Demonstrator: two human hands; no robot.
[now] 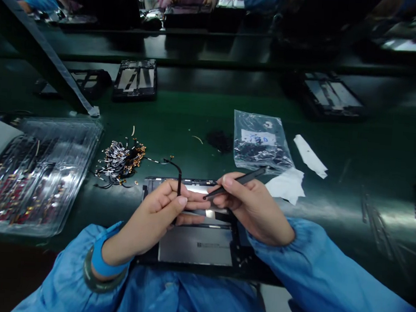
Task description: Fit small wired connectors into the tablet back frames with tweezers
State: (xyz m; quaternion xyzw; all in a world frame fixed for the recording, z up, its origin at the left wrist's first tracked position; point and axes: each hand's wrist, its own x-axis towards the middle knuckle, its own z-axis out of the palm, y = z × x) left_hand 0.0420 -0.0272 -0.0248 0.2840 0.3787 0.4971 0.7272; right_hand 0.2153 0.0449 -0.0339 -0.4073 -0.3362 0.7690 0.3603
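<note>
An open tablet frame (196, 244) lies on the dark green bench in front of me. My left hand (157, 214) pinches a thin black flex cable (178, 175) that arcs up from the fingers over the frame's top edge. My right hand (250, 204) grips black tweezers (234, 181) like a pen, their tip pointing left toward my left fingertips. Both hands hover over the upper part of the frame, nearly touching. Blue sleeves cover both forearms, and a wrist strap circles my left wrist.
A pile of small cables (120, 161) lies left of the frame, beside clear plastic trays (39, 172) of parts. A plastic bag (260, 143) and white paper scraps (286, 185) sit to the right. More tablet frames (135, 79) rest farther back. Other people work at the far side.
</note>
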